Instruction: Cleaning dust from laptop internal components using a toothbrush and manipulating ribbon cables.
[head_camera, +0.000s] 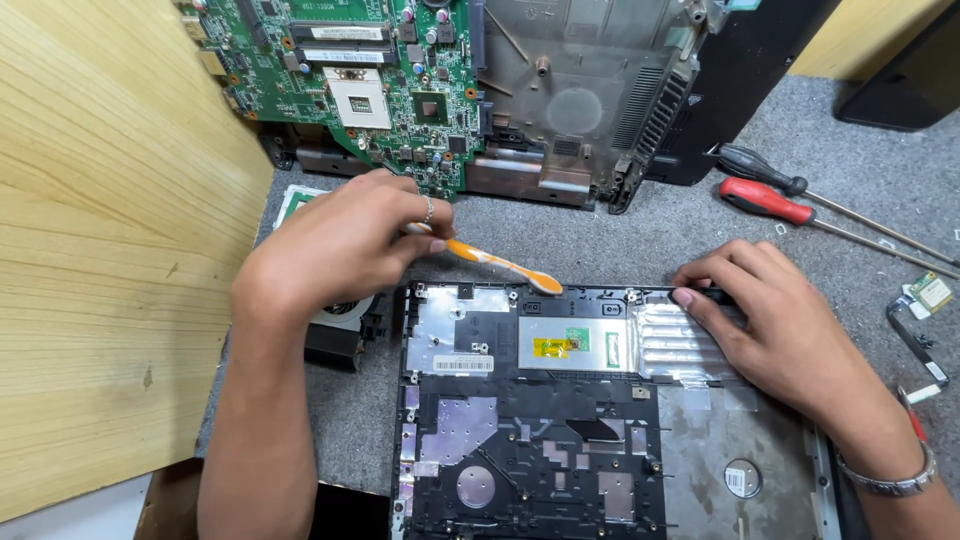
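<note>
While right hand (790, 335) presses flat on laptop casing (600, 420), left hand (345, 245) pinches orange toothbrush (500, 265), head pointing down-right.

Two screwdrivers (765, 200), one motherboard (350, 90)

Left hand (340, 245) holding orange brush (500, 265) over laptop cover (560, 420), right hand (775, 320) pressing its edge
</note>
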